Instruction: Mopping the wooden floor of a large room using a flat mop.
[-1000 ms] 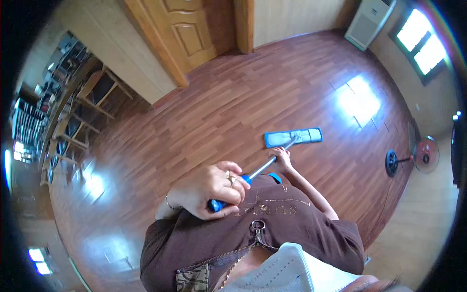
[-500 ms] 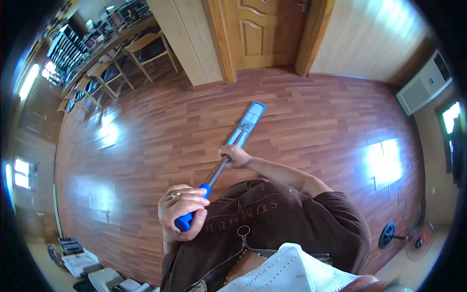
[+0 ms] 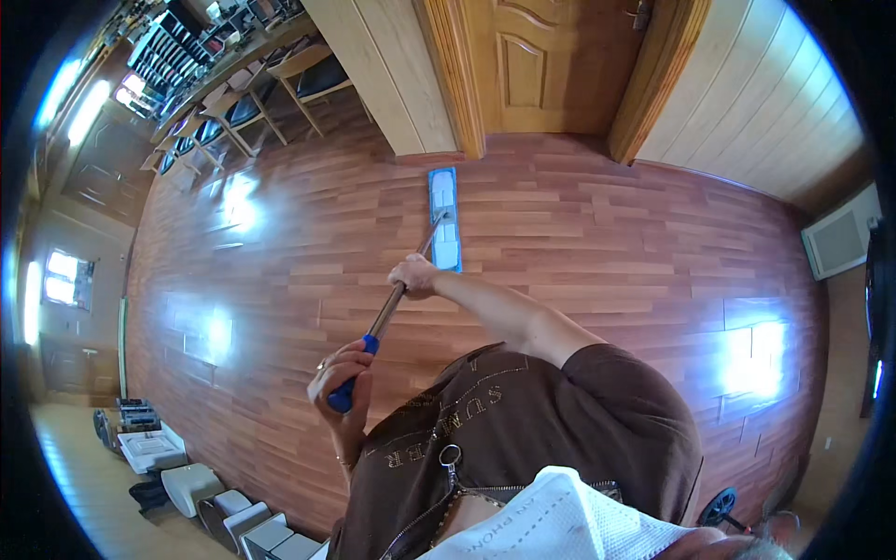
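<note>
Both my hands are wrapped round a flat mop [image 3: 443, 191] with a blue-edged pad and a metal pole. My left hand [image 3: 341, 383], with a ring on one finger, grips the blue handle end close to my body. Farther up the pole, my right hand [image 3: 413, 275] is closed round the bare metal, its arm reaching across in front of me. The pad lies flat on the wood-look floor [image 3: 560, 243], its long side pointing toward the far wall. Part of the pole is hidden under my fingers.
A wooden door [image 3: 551, 79] stands ahead beyond the mop. At far left, chairs [image 3: 313, 79] line a long counter. Several pale bins and boxes [image 3: 191, 485] stand at lower left. A white wall-side unit [image 3: 840, 233] is at right, and a black wheel [image 3: 719, 507] at lower right.
The mop pad has swung left and turned from a slant to nearly straight ahead. My right hand has moved left and away from my body. The view has turned slightly left.
</note>
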`<state>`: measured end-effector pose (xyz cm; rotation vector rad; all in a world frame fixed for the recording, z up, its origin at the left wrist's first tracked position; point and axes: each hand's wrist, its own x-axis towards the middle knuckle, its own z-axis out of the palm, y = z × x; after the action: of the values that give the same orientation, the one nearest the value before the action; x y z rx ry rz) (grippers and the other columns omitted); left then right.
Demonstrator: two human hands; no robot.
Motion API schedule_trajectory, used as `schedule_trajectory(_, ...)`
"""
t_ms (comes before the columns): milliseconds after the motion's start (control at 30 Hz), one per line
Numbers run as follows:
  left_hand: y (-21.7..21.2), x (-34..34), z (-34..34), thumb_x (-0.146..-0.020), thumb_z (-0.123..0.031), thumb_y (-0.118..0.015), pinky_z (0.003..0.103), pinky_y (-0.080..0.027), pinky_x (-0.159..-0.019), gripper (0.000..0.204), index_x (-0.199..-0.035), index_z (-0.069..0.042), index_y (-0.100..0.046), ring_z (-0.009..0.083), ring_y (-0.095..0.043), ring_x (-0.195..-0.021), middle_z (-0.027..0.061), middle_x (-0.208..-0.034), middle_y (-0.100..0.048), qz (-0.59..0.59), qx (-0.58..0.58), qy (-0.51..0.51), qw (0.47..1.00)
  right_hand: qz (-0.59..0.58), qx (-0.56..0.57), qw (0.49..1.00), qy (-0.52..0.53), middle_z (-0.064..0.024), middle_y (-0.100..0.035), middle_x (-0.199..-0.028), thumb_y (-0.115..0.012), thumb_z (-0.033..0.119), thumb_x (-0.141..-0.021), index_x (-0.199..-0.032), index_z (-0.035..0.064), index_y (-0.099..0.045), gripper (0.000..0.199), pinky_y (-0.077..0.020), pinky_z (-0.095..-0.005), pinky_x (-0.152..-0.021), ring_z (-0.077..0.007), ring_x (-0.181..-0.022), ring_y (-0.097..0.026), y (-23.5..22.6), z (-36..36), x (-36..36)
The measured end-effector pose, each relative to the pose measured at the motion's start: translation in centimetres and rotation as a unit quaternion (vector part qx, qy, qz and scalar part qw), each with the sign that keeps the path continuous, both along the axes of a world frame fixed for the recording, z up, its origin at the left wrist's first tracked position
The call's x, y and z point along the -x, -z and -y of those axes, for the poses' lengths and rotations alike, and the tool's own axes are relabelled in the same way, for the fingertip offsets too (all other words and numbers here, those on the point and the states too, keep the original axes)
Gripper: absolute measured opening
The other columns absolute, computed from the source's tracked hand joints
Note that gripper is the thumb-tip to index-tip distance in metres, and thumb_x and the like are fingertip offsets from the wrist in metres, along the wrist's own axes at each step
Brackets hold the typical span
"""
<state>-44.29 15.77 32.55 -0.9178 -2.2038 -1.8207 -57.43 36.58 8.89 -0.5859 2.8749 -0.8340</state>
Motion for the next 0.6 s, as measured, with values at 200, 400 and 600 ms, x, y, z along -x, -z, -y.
schedule_trajectory(200, -0.5, -0.2, -2.9, -0.069, -0.003, -0.066, 0.04, -0.046, -0.087, 0.008, -0.076, 0.0, -0.064, 0.032, -0.065, -0.094, 0.0145, -0.082, -0.067, -0.003, 0.077, 0.025, 0.997, -0.026, 0.02, 0.999, 0.035, -0.0075, -0.061, -0.074, -0.061, 0.014, -0.063, -0.066, 0.0129, -0.054, 0.008, -0.0445, -0.0459, -0.069, -0.0301, -0.083, -0.061, 0.1, -4.1, -1.8)
schedule_trajectory(400, -2.2, -0.8, -4.8, -0.072, -0.015, -0.067, 0.039, -0.046, -0.084, 0.014, -0.072, -0.002, -0.062, 0.0319, -0.067, -0.086, 0.0139, -0.077, -0.066, -0.029, 0.009, 0.07, 0.997, -0.01, 0.032, 0.997, 0.064, -0.0069, -0.065, -0.078, -0.062, 0.017, -0.063, -0.073, 0.0159, -0.062, 0.01, -0.0413, -0.0427, -0.078, -0.0282, -0.083, -0.063, -2.3, -7.8, -7.1)
schedule_trajectory(600, 1.4, 3.5, -7.4, -0.078, -0.019, -0.066, 0.042, -0.048, -0.084, 0.017, -0.077, -0.002, -0.063, 0.0315, -0.067, -0.089, 0.0151, -0.08, -0.068, -0.027, -0.011, 0.177, 0.984, -0.001, -0.018, 0.986, 0.163, -0.0077, -0.065, -0.076, -0.062, 0.022, -0.061, -0.072, 0.0165, -0.062, 0.013, -0.0425, -0.0433, -0.079, -0.0282, -0.08, -0.063, -3.3, -14.2, -10.1)
